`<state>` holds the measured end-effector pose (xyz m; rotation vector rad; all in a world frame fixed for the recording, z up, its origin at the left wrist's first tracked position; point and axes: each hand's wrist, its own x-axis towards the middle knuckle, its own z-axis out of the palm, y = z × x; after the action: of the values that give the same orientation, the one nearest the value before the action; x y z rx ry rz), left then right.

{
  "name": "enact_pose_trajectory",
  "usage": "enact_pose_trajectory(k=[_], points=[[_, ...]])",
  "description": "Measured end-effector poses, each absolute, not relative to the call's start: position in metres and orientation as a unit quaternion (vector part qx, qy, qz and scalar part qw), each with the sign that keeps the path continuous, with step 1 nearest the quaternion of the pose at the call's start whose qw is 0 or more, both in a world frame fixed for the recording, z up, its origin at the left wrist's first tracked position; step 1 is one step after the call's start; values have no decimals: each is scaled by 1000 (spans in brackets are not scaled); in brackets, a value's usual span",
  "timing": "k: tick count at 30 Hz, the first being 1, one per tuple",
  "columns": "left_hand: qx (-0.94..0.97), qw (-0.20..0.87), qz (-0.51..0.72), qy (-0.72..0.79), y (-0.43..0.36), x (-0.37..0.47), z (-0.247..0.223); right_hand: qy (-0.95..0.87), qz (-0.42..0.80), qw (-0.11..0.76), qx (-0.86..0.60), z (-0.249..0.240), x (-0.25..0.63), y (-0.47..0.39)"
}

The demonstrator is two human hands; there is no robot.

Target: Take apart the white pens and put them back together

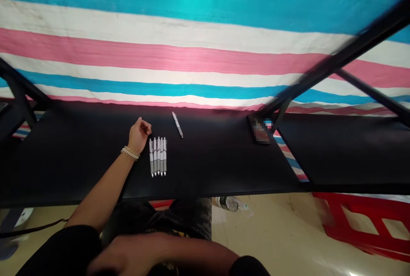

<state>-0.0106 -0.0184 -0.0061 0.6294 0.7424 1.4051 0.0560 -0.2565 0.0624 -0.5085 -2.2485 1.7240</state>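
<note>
L hand point(140, 134) was over the black surface point(208, 161), just left of a row of 5 pens point(158, 156), grip narrow w/ fingers curled in. Row sat approx midway btwn the left & right edges, tips toward the near edge. Another lone pen point(177, 125) lay at a slant nearer the far edge. R hand point(120, 252) was blurry, below the near edge, so can't tell its grip tbh. Pixelated thing point(261, 131) sat by the far right corner, clear bottle point(228, 203) on the floor point(265, 229).
</note>
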Motion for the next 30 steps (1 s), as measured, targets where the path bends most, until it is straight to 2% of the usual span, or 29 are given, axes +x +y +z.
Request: enact_pose_trajectory(k=[1, 5, 8, 15, 25, 30], points=[[282, 652, 621, 331, -18, -10, -6, -775, 594, 133, -171, 58, 63, -253], [307, 639, 620, 336, -18, -8, -8, -704, 517, 291, -389, 45, 106, -231], [335, 625, 620, 336, -17, -7, -10, -604, 369, 374, -599, 35, 136, -208], [351, 623, 615, 333, -19, -6, -9, -625, 291, 332, -644, 10, 142, -188], [363, 617, 609, 341, -19, -5, -9, -680, 235, 237, -653, 23, 148, -189], [378, 612, 598, 355, -19, -3, -10, -680, 201, 221, -669, 21, 155, -185]])
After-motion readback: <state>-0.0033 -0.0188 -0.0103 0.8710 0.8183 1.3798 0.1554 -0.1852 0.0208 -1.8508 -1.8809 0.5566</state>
